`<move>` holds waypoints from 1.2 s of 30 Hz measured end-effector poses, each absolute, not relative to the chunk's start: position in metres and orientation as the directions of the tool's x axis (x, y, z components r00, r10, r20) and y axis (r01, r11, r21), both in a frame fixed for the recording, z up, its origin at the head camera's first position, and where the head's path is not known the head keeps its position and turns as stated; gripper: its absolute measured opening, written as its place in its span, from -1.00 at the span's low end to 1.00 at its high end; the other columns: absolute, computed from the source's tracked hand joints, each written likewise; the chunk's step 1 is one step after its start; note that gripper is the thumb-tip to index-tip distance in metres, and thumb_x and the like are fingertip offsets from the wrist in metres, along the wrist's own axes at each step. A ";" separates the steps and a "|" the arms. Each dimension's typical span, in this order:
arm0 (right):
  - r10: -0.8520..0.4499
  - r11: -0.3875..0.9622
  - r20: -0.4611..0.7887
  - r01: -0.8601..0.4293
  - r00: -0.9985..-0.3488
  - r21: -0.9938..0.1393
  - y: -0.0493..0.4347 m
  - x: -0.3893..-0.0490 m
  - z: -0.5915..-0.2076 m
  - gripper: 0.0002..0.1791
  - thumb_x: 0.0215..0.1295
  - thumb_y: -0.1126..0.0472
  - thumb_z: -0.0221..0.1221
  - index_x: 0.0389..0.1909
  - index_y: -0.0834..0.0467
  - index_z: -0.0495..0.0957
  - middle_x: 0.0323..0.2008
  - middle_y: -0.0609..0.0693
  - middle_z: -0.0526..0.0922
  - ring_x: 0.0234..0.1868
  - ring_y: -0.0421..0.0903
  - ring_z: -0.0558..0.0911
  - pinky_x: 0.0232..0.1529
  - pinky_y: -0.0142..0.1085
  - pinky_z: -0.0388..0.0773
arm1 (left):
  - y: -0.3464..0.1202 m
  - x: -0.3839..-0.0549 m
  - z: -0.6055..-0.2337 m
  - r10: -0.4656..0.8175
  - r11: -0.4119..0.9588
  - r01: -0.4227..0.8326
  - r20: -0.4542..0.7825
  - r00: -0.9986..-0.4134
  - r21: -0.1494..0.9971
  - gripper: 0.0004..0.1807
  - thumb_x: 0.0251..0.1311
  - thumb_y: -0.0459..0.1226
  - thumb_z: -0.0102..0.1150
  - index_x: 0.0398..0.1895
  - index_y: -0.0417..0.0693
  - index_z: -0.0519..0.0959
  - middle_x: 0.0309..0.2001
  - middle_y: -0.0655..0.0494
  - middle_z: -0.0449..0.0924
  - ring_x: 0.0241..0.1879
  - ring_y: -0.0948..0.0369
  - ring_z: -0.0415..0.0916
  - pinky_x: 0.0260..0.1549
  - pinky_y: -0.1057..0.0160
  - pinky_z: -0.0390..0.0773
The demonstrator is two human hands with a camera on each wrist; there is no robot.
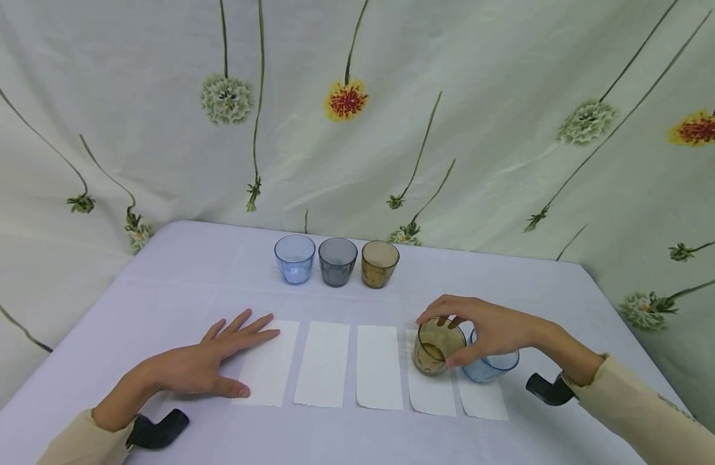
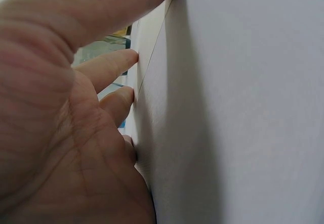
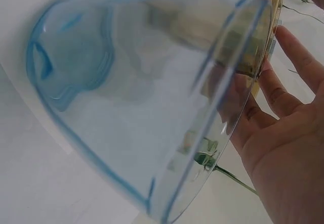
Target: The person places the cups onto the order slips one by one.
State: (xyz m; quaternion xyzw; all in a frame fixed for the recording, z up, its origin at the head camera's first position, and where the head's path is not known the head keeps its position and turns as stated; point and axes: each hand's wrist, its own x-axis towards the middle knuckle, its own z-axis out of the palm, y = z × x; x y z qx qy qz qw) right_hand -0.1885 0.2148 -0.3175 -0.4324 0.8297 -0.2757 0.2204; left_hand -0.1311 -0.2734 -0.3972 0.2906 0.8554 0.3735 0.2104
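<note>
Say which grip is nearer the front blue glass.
Right. The right grip holds the front amber glass, directly beside the front blue glass. The left grip is far to its left, at the leftmost paper strip.

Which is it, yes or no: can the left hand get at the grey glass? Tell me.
Probably yes: the left hand holds nothing, and only flat paper and tablecloth seem between it and the grey glass, though a blue glass and an amber glass stand close beside it.
</note>
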 end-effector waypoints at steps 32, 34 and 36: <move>-0.764 0.537 -0.091 -0.552 -0.639 -0.637 0.197 -0.227 -0.289 -0.46 0.28 0.02 0.35 0.27 -0.11 0.47 0.24 -0.16 0.51 0.26 -0.09 0.51 0.27 0.04 0.48 | -0.270 -0.131 -0.393 0.652 0.561 0.345 -0.145 -0.744 0.752 -0.04 0.11 0.03 0.39 0.57 0.15 0.16 0.63 -0.11 -0.23 0.54 -0.31 -0.64 0.29 -0.45 -0.68; -0.760 0.543 -0.090 -0.554 -0.644 -0.631 0.196 -0.230 -0.286 -0.46 0.29 0.03 0.35 0.27 -0.10 0.47 0.25 -0.16 0.51 0.26 -0.09 0.51 0.28 0.02 0.48 | -0.270 -0.131 -0.393 0.653 0.559 0.344 -0.145 -0.743 0.754 -0.04 0.11 0.03 0.39 0.56 0.15 0.16 0.63 -0.11 -0.23 0.54 -0.31 -0.65 0.29 -0.45 -0.68; -0.756 0.547 -0.085 -0.554 -0.649 -0.628 0.195 -0.234 -0.284 -0.46 0.29 0.04 0.35 0.27 -0.09 0.47 0.25 -0.15 0.51 0.26 -0.08 0.51 0.28 0.00 0.49 | -0.271 -0.131 -0.394 0.654 0.556 0.343 -0.145 -0.743 0.757 -0.04 0.11 0.03 0.39 0.56 0.15 0.16 0.63 -0.11 -0.23 0.53 -0.31 -0.65 0.29 -0.44 -0.68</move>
